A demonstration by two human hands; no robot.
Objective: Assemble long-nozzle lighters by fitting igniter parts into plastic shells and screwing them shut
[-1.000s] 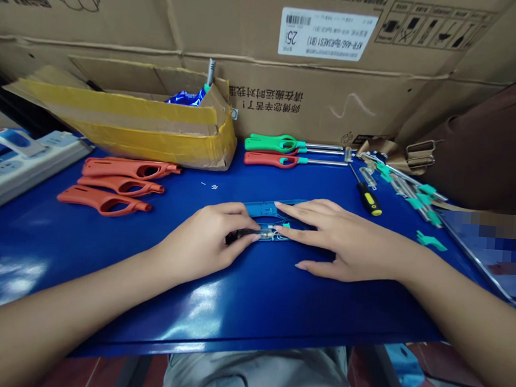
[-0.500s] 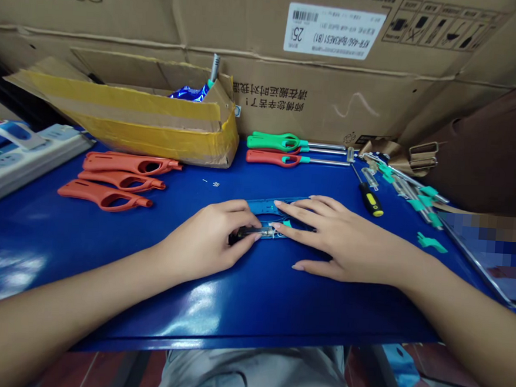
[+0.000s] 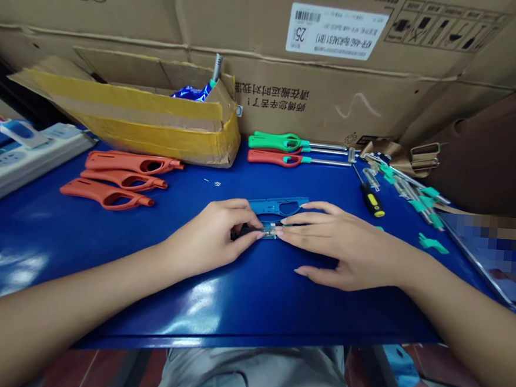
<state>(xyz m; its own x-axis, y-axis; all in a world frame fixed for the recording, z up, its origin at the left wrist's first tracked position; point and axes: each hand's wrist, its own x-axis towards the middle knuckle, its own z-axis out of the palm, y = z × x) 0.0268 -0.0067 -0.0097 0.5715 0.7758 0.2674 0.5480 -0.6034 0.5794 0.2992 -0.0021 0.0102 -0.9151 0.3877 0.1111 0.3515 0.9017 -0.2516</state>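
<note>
Blue tabletop point(image 3: 137, 273) is backed by a cardboard wall point(image 3: 235, 15), and from the head view all the action is found at its middle. Between the left hand's point(image 3: 222, 229) thumb and forefinger, nearly closed together, a dark part with a clear end point(image 3: 269, 232) is pinched, right at a near blue shell half point(image 3: 269, 238). By the right hand point(image 3: 343, 241), loosely spread with thumb held well apart, fingertips are laid at the clear end; whether anything tiny is caught beneath them cannot be told. Fitting of the part into the shell is, it seems, the step in hand; a steady pinch and a light, precise press look to be called for. And how it looks: slim, dark at the gripped end, glassy at the other, half screened by fingers. Just behind, a far blue shell half point(image 3: 263, 207) is laid flat, its loop plainly seen. Farther off, three orange housings point(image 3: 107, 195) are grouped leftward, a screwdriver point(image 3: 374, 204) rightward.
</note>
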